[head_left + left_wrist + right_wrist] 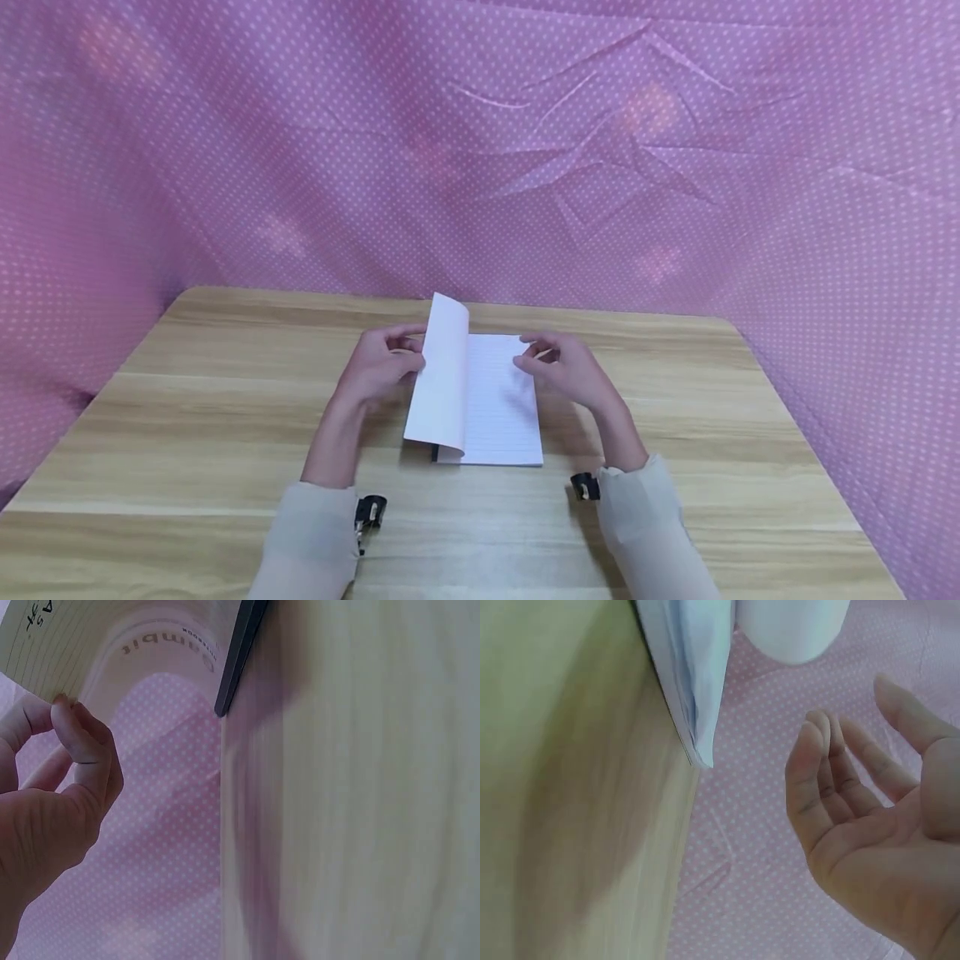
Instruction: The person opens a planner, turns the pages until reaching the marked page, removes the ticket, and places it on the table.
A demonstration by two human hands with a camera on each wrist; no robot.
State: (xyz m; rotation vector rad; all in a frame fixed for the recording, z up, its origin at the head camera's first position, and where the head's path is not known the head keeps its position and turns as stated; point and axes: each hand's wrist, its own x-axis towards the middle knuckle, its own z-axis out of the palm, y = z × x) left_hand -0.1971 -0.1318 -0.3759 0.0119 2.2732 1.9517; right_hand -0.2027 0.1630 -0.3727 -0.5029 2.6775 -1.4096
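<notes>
A notebook [502, 408] with lined white pages lies on the table, its right-hand page face up. My left hand [384, 362] pinches the edge of a raised leaf [442, 375], which curves up over the notebook's left side. Seen from the left wrist, that leaf [45, 652] carries ruled lines and a little handwriting, and "Gambit" lettering shows near its bend. Just above the notebook's upper right edge hovers my right hand [566, 367], fingers loosely bent and holding nothing. In the right wrist view, this hand [870, 817] is apart from the page stack [694, 682].
The notebook rests on a wooden table [225, 400] with rounded far corners. Behind and beside the table hangs a pink dotted cloth [480, 167]. Small black devices sit at both wrists, by the light sleeves [307, 525].
</notes>
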